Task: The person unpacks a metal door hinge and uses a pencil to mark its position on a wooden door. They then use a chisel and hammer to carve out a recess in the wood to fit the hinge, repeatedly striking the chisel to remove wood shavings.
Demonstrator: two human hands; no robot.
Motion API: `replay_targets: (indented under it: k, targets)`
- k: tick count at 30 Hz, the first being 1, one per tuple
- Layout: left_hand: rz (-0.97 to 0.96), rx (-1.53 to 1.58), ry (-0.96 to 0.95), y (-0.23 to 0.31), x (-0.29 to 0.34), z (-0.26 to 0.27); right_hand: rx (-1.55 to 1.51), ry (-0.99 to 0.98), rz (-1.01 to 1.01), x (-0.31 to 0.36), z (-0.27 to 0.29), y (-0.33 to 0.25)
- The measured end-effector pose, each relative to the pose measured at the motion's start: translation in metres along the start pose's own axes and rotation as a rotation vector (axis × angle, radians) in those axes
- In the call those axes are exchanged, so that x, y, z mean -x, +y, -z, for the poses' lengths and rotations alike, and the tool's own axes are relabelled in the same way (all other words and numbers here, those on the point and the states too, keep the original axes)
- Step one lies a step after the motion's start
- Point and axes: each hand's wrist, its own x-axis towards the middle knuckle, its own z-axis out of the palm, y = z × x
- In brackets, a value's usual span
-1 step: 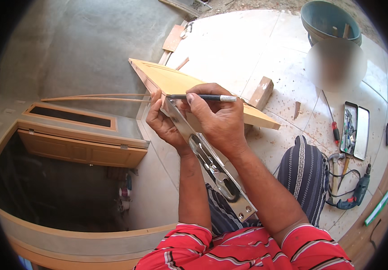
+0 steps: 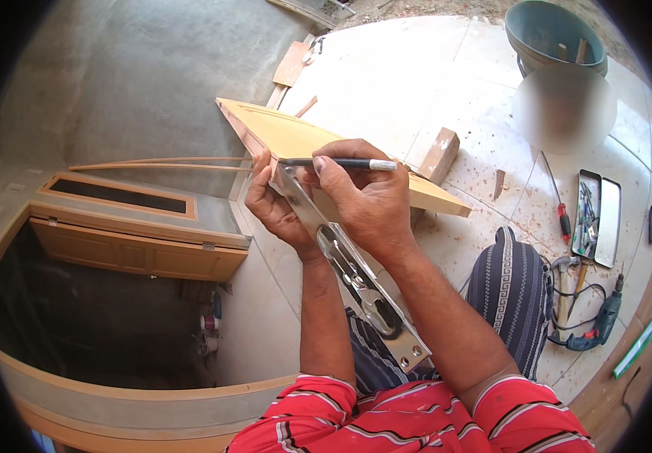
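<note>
My right hand (image 2: 375, 208) pinches a black pen (image 2: 352, 163) with a silvery end, its tip pointing left. That tip meets the top end of a long, shiny metal flush bolt (image 2: 364, 283) at the edge of a light wooden door panel (image 2: 281, 128). My left hand (image 2: 277, 208) grips the bolt's upper end from the left, fingers curled up by the panel edge. The bolt slants down toward my lap, its recessed slots and lower screw holes showing. Part of it is hidden behind my right hand.
A wooden block (image 2: 439, 156) lies by the panel. At right are a screwdriver (image 2: 564, 223), an open metal case (image 2: 607, 223) of small tools, a hammer (image 2: 565, 264) and a corded drill (image 2: 605, 321). Buckets (image 2: 553, 34) stand far right. A dark opening (image 2: 99, 325) is at left.
</note>
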Motion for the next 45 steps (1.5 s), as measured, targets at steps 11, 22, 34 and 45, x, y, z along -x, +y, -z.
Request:
replay_targets:
  k: [11, 22, 34, 45]
  targets:
    - [0.036, 0.008, 0.011, 0.003, -0.001, 0.001, 0.099, 0.005, 0.035, -0.001, 0.005, 0.000]
    - [0.002, 0.034, 0.010, 0.000, -0.001, -0.001, 0.133, 0.060, 0.034, 0.000, 0.008, 0.000]
    - [-0.039, -0.050, -0.023, 0.002, -0.003, 0.000, 0.170, 0.100, 0.046, 0.000, 0.012, 0.008]
    - [-0.015, 0.019, -0.031, 0.007, -0.001, 0.005, -0.092, 0.321, 0.019, 0.008, 0.020, -0.022]
